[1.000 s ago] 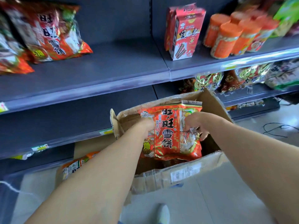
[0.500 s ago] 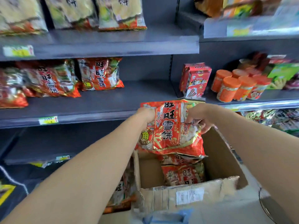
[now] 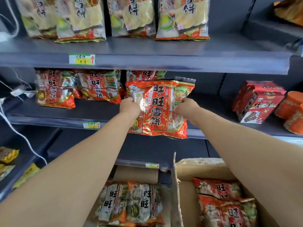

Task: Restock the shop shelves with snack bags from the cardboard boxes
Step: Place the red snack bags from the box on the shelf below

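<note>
Left hand [image 3: 130,106] and right hand [image 3: 186,108] grip the upright red snack bag [image 3: 161,110] by opposite side edges, fingers curled.

red snack bag [image 3: 161,110] upright at mid shelf [image 3: 91,111] edge, more bags [image 3: 218,190] in box [image 3: 196,171] btm R

left grip [image 3: 130,106] and right grip [image 3: 184,107] hold a red snack bag [image 3: 161,110] up before the middle shelf [image 3: 65,118]

each grip pinches 1 side edge of the bag, which hangs upright with its print toward the camera. more red bags [image 3: 55,89] stand on that shelf behind and to the left, with a red carton [image 3: 257,100] and orange tubs [image 3: 293,108] to the right. pale bags [image 3: 131,17] line the upper shelf [image 3: 164,51]. below, 2 open cardboard boxes [image 3: 201,169] sit side by side, each holding bags.
</note>
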The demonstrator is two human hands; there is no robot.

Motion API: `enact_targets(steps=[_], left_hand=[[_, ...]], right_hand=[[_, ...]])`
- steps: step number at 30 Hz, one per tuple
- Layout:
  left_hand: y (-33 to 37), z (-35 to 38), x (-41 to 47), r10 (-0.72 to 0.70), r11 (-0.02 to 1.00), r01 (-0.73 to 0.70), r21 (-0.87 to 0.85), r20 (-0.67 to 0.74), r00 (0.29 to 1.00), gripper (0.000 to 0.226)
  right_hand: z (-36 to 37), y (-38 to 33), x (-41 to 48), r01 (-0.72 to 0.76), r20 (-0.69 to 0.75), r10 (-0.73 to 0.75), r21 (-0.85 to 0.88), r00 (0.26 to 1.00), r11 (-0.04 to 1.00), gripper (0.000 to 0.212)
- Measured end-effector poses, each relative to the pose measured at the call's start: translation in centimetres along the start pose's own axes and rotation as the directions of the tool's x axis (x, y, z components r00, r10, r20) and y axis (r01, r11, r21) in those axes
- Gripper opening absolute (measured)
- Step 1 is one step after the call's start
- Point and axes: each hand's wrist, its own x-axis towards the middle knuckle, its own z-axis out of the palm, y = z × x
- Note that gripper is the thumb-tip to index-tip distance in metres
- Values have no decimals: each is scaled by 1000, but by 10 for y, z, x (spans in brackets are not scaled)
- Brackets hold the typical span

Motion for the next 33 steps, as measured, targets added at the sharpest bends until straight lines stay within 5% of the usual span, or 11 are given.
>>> enact_targets(steps=[7,13,21,26,33], left_hand=[[-5,-21,91,42,999,-42,-26,-32,999,41],[-16,-18,154,-16,998,15,-54,-19,1000,49],[-35,-10,198,23,999,-23,-30,-3,1000,41],[-36,-7,204,35,999,-35,-31,-8,999,42],[-28,-14,190,29,999,-27,43,-43,999,22]], right_hand=[[49,-37,82,48,-28,-46,93,999,994,45],[77,-59,149,33,-69,-34,-20,997,999,46],[97,-52,203,21,-77,-31,-136,997,991,57],[100,-55,202,-2,-193,7,29,981,1000,57],[99,-49,179,-107,-351,70,-88,934,990,49]])
